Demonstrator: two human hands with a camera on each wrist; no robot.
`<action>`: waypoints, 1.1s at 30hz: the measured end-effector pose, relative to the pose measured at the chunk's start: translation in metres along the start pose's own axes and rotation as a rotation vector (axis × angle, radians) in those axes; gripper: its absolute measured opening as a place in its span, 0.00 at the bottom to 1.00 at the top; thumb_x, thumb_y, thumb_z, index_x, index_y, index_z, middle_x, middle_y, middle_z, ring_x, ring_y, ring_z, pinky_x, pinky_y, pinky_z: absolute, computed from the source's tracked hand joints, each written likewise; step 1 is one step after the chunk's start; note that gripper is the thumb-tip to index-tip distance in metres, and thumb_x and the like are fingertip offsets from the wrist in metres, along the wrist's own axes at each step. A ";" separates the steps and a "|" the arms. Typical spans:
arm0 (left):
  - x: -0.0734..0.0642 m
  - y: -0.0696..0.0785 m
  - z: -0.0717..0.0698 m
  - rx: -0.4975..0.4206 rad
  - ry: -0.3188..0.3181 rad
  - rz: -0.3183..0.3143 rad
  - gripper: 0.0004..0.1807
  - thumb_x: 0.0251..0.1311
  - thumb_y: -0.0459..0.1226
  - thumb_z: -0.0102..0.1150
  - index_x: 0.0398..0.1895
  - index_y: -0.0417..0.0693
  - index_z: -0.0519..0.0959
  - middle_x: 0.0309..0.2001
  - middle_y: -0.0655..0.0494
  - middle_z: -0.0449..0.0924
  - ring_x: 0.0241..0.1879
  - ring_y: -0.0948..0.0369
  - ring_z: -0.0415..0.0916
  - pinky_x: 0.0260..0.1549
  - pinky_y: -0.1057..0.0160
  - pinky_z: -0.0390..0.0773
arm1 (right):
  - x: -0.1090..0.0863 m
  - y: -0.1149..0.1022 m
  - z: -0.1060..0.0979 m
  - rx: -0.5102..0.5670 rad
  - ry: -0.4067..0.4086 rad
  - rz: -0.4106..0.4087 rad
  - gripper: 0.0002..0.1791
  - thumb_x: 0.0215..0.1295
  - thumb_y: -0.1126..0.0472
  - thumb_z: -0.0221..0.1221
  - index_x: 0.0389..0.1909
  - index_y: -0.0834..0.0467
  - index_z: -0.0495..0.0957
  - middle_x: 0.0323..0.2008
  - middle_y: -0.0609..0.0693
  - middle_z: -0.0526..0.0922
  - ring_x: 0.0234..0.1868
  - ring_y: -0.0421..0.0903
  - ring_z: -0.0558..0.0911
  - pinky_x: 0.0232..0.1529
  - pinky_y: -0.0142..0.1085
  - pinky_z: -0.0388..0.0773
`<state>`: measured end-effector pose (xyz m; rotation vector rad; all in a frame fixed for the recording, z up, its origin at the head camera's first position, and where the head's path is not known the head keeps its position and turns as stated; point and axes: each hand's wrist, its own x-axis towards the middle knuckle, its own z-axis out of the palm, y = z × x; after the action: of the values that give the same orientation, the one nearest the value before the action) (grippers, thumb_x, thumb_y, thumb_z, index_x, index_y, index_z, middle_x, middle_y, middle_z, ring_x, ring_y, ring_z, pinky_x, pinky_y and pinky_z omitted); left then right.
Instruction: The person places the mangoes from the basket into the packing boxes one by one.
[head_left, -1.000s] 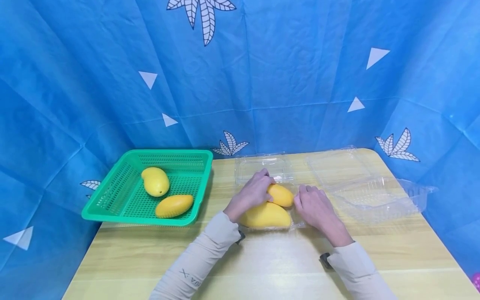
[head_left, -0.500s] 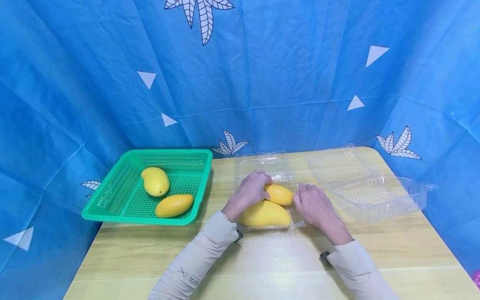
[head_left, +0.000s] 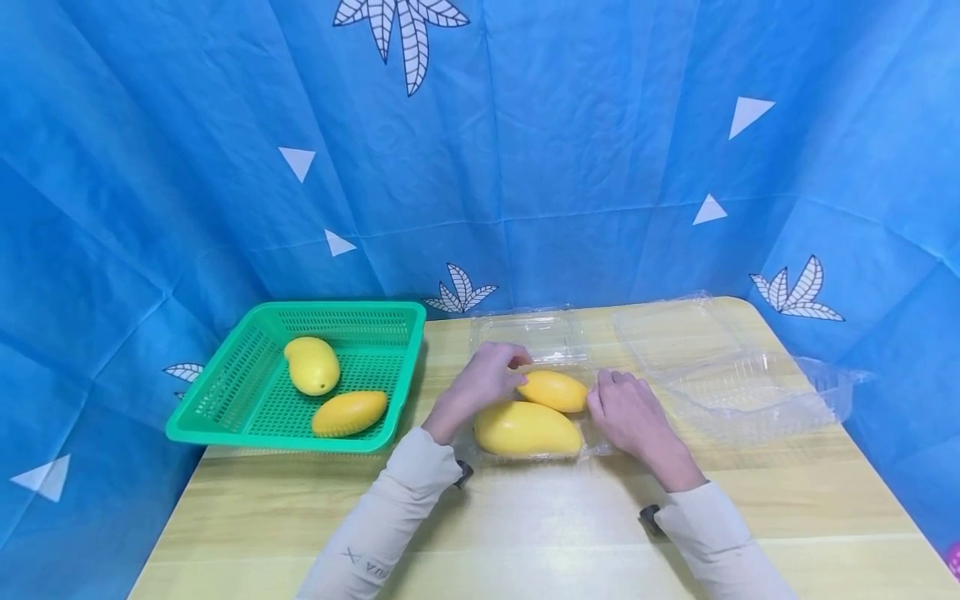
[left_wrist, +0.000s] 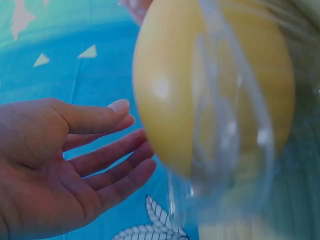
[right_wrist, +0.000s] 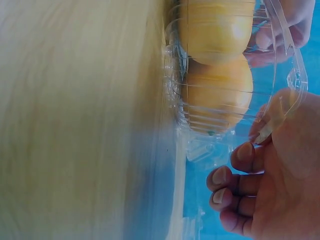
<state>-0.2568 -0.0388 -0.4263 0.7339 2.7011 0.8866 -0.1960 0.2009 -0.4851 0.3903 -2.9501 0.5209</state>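
Two yellow mangoes lie side by side in a clear plastic clamshell box [right_wrist: 295, 65] at mid-table: a larger front mango [head_left: 527, 429] and a smaller rear mango [head_left: 555, 392]. My left hand [head_left: 483, 379] is at the left end of the rear mango. In the left wrist view, its fingers [left_wrist: 120, 160] are loosely bent with nothing between them. At the box's right side, my right hand [head_left: 630, 412] pinches the rim between thumb and forefinger, as the right wrist view shows. Its other fingers [right_wrist: 222, 197] curl below the rim.
A green plastic basket [head_left: 281, 442] stands at the left with an upper mango [head_left: 312, 367] and a lower mango [head_left: 349, 413] inside. The box's clear lid [head_left: 525, 333] lies towards the back. Another open clear box [head_left: 757, 408] sits at the right. A blue curtain [head_left: 570, 150] hangs behind the table.
My left hand has let go of the rear mango and moved left. That mango has shifted slightly left and lower. The right hand has stayed at the rim.
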 end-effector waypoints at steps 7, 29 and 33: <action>-0.013 -0.015 -0.019 -0.096 0.154 0.006 0.13 0.69 0.34 0.63 0.55 0.40 0.83 0.52 0.49 0.85 0.52 0.53 0.80 0.54 0.54 0.80 | 0.001 0.002 0.000 0.019 -0.004 0.002 0.12 0.76 0.61 0.46 0.30 0.57 0.69 0.24 0.50 0.69 0.29 0.50 0.71 0.37 0.48 0.74; -0.019 -0.069 -0.004 -0.416 0.273 -0.289 0.32 0.78 0.41 0.49 0.77 0.33 0.58 0.67 0.32 0.69 0.65 0.40 0.70 0.64 0.43 0.72 | 0.001 0.004 0.002 0.025 0.011 0.010 0.11 0.75 0.62 0.46 0.30 0.57 0.70 0.24 0.50 0.69 0.29 0.50 0.71 0.39 0.48 0.75; -0.009 -0.078 0.002 -0.528 0.266 -0.337 0.30 0.79 0.40 0.47 0.76 0.30 0.59 0.63 0.32 0.73 0.61 0.42 0.74 0.63 0.46 0.74 | 0.000 0.004 0.002 0.027 0.014 0.007 0.11 0.75 0.62 0.46 0.30 0.57 0.69 0.24 0.50 0.69 0.30 0.51 0.71 0.39 0.48 0.74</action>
<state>-0.2794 -0.0969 -0.4742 0.0516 2.4936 1.5910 -0.1975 0.2033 -0.4885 0.3783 -2.9345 0.5618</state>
